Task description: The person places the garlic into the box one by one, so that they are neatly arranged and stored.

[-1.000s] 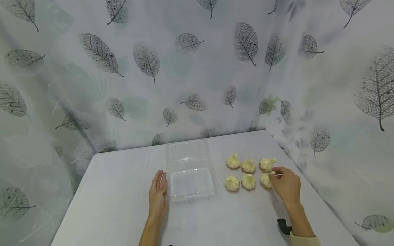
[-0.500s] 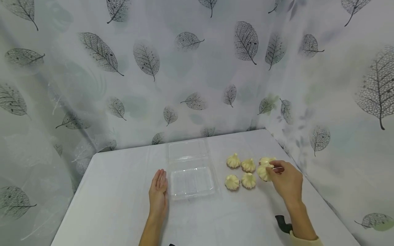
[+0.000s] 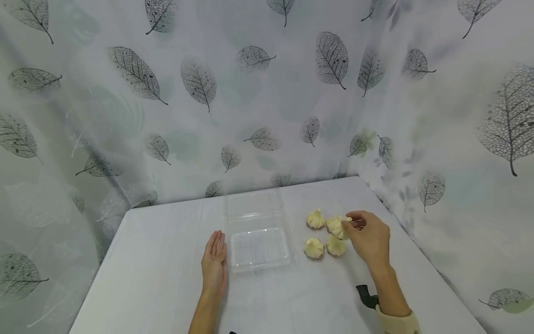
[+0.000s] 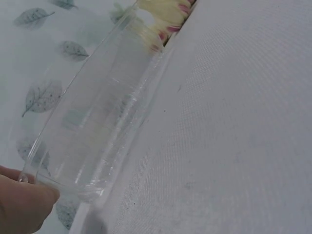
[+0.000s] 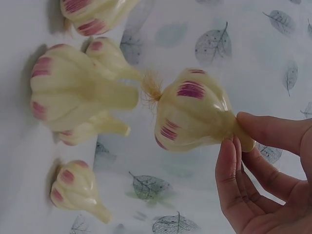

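1. Your left hand (image 3: 214, 269): grip relaxed, straight against the clear container (image 3: 259, 246). Container's probably light, bendy; take the rim (image 4: 61, 97).
2. Other garlic bulbs (image 3: 314, 249): on the counter (image 3: 146, 269), right of the container.
3. Held bulb (image 5: 195, 112): lifted near them; likely light, firm, slick, so hold the stem (image 5: 244, 139).
4. Your right hand (image 3: 372, 237): narrow grip pinching that stem.
5. Counter white, fine-textured; leaf-print curtain (image 3: 288, 104) behind and alongside.
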Demonstrator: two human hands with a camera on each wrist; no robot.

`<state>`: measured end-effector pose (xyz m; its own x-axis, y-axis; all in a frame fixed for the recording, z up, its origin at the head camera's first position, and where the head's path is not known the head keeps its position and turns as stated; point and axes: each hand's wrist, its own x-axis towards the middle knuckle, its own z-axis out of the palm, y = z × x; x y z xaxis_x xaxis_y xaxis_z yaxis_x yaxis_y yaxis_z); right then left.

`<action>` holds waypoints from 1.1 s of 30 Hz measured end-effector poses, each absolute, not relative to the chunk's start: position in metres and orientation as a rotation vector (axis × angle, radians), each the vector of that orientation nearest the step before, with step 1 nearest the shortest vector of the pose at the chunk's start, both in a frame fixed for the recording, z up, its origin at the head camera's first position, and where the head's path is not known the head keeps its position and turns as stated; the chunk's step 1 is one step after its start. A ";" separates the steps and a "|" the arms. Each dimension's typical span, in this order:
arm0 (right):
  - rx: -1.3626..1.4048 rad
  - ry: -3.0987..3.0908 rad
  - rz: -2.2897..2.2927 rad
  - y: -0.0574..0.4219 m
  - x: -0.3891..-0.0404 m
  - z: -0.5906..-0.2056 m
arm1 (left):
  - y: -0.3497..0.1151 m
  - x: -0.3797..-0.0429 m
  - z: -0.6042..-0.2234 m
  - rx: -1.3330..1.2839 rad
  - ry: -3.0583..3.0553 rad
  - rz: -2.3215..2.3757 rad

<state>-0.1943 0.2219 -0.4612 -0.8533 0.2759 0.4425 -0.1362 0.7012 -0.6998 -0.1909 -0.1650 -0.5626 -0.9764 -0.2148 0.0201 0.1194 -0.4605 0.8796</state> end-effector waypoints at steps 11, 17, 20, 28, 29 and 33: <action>0.003 -2.324 1.092 0.200 -0.203 -0.461 | -0.166 -0.190 -0.563 0.171 -1.514 -2.525; 0.044 -2.309 1.123 0.189 -0.206 -0.460 | -0.165 -0.189 -0.562 0.170 -1.538 -2.505; 0.045 -2.306 1.134 0.185 -0.207 -0.459 | -0.165 -0.190 -0.563 0.157 -1.538 -2.503; 0.061 -2.319 1.137 0.173 -0.212 -0.457 | -0.164 -0.190 -0.563 0.147 -1.554 -2.482; 0.066 -2.318 1.141 0.171 -0.212 -0.457 | -0.164 -0.190 -0.563 0.148 -1.554 -2.482; 0.085 -2.317 1.150 0.166 -0.215 -0.457 | -0.165 -0.190 -0.562 0.149 -1.547 -2.493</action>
